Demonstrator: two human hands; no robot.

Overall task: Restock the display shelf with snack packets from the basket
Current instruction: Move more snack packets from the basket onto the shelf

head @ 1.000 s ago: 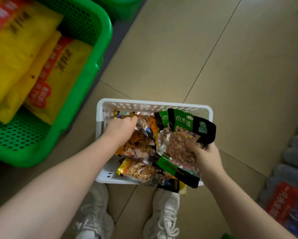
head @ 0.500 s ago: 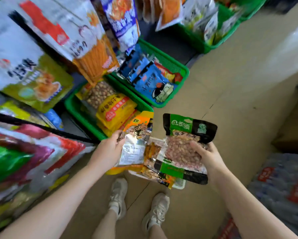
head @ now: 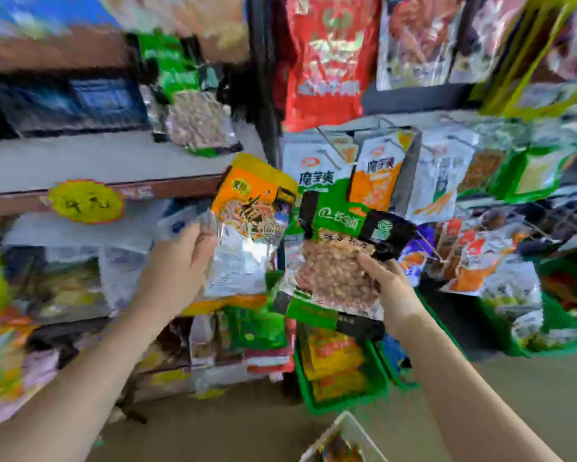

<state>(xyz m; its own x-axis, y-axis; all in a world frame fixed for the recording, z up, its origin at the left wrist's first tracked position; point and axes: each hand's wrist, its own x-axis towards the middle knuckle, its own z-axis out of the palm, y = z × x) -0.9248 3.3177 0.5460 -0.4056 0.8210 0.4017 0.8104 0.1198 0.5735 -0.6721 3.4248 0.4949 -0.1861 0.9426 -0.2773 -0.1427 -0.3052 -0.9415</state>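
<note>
My left hand (head: 177, 271) grips an orange-topped snack packet (head: 250, 225) with a clear lower half, held up in front of the display shelf (head: 113, 161). My right hand (head: 393, 288) holds a green-and-black peanut packet (head: 340, 261) by its right side, level with the left one. The two packets sit side by side, almost touching. A matching green peanut packet (head: 193, 118) lies on the grey shelf board above my left hand. The white basket (head: 343, 428) shows only a corner at the bottom edge, with packets inside.
Hanging packets on hooks (head: 380, 168) fill the rack to the right. A dark upright post (head: 263, 78) divides the shelves. Green floor crates (head: 340, 378) with yellow packets stand below my hands. A yellow price tag (head: 87, 203) is stuck on the shelf edge. Beige floor lies underneath.
The view has swung up from the basket on the floor to the shelves. Both hands have lifted their packets out of the basket to shelf height.
</note>
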